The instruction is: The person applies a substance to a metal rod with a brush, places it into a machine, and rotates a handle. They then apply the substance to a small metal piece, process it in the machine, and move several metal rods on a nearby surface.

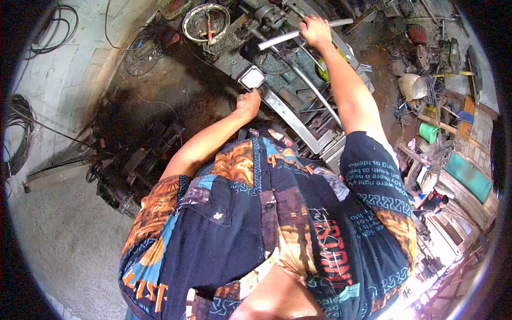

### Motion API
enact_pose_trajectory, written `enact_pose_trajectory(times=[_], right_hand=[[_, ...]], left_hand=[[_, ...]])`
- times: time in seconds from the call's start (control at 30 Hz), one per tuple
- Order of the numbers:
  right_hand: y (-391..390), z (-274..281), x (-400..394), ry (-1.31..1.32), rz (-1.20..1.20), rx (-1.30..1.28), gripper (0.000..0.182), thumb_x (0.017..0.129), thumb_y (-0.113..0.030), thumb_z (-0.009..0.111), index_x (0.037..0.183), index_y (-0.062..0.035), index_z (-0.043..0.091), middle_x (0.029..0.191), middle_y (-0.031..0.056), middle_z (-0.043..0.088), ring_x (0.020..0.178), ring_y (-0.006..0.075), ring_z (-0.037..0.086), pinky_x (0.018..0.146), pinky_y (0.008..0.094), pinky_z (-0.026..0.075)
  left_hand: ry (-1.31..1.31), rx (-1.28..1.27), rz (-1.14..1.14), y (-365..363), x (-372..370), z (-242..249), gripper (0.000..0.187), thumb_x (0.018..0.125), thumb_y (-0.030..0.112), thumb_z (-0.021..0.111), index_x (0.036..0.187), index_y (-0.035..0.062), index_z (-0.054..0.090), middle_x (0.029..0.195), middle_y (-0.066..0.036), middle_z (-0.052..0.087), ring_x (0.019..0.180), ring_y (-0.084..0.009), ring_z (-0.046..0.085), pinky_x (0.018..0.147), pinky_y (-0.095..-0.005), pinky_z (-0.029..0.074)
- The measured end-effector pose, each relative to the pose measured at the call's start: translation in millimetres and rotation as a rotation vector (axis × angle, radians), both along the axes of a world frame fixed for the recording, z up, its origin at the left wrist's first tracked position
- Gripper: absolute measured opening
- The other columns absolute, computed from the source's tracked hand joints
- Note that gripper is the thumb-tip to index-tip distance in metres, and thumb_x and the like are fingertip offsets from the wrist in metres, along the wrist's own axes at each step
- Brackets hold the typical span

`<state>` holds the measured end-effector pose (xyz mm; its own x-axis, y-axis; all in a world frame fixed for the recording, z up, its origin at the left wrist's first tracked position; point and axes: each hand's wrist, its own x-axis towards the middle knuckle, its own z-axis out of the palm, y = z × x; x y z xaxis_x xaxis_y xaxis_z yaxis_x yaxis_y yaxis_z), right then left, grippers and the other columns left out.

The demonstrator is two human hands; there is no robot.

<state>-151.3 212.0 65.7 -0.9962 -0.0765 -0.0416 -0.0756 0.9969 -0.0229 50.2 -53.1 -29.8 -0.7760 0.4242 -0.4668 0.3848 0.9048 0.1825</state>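
Note:
My right hand is closed over a long grey bar that lies slantwise above a metal machine. My left hand is a fist beside the machine's near-left edge, and what it grips is hidden. Just beyond that fist is a square piece with a bright white face and dark rim. Between my arms runs the machine's long flat metal rail. A thin round rod crosses the machine, and a yellow-green part shows partly behind my right forearm.
A round, white-rimmed container stands beyond the machine at the left. Dark machinery sits low on the left floor, with coiled cable farther out. At right are a green bucket, scattered scrap and another person.

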Motion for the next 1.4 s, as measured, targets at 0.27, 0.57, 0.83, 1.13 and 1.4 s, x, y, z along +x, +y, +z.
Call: enact_pose_trajectory(times=[0.27, 0.57, 0.83, 1.13, 1.4], right_hand=[[1, 1, 3, 0.045, -0.033, -0.018, 0.044, 0.086, -0.038, 0.041, 0.104, -0.0098, 0.07, 0.116, 0.015, 0.064, 0.113, 0.0337, 0.058, 0.104, 0.0493, 0.038], [7, -1, 12, 0.107, -0.052, -0.033, 0.041, 0.084, -0.037, 0.044, 0.1, -0.0097, 0.071, 0.108, 0.0141, 0.065, 0.105, 0.0334, 0.061, 0.097, 0.0492, 0.04], [11, -4, 16, 0.163, -0.051, -0.083, 0.039, 0.082, -0.037, 0.049, 0.099, -0.0079, 0.069, 0.105, 0.0134, 0.065, 0.107, 0.0331, 0.059, 0.1, 0.0507, 0.038], [6, -7, 16, 0.241, -0.054, -0.161, 0.037, 0.081, -0.037, 0.052, 0.096, -0.0085, 0.07, 0.105, 0.0121, 0.065, 0.108, 0.0328, 0.057, 0.103, 0.0524, 0.036], [8, -11, 21, 0.311, -0.065, -0.182, 0.034, 0.079, -0.037, 0.055, 0.092, -0.009, 0.069, 0.098, 0.0125, 0.065, 0.104, 0.0325, 0.057, 0.097, 0.0512, 0.038]], left_hand=[[0.132, 0.048, -0.088, 3, 8, -6, 0.031, 0.084, 0.008, 0.057, 0.114, 0.0069, 0.048, 0.084, -0.01, 0.07, 0.075, -0.0263, 0.072, 0.06, -0.0416, 0.058], [-0.242, 0.235, 0.121, -4, -1, 8, 0.032, 0.087, 0.01, 0.055, 0.115, 0.0015, 0.043, 0.092, -0.025, 0.068, 0.087, -0.0433, 0.067, 0.077, -0.0534, 0.054], [-0.323, 0.216, 0.276, 1, 2, 27, 0.039, 0.081, 0.001, 0.058, 0.115, -0.0039, 0.04, 0.098, -0.029, 0.067, 0.096, -0.0434, 0.066, 0.083, -0.051, 0.053], [-0.312, 0.254, 0.401, -1, 11, 12, 0.034, 0.087, 0.012, 0.057, 0.114, -0.0083, 0.054, 0.101, -0.029, 0.067, 0.098, -0.0428, 0.066, 0.085, -0.0497, 0.053], [-0.458, 0.292, 0.412, -5, 11, -12, 0.039, 0.087, 0.033, 0.067, 0.101, -0.0034, 0.069, 0.103, -0.026, 0.067, 0.101, -0.0409, 0.065, 0.087, -0.048, 0.052]])
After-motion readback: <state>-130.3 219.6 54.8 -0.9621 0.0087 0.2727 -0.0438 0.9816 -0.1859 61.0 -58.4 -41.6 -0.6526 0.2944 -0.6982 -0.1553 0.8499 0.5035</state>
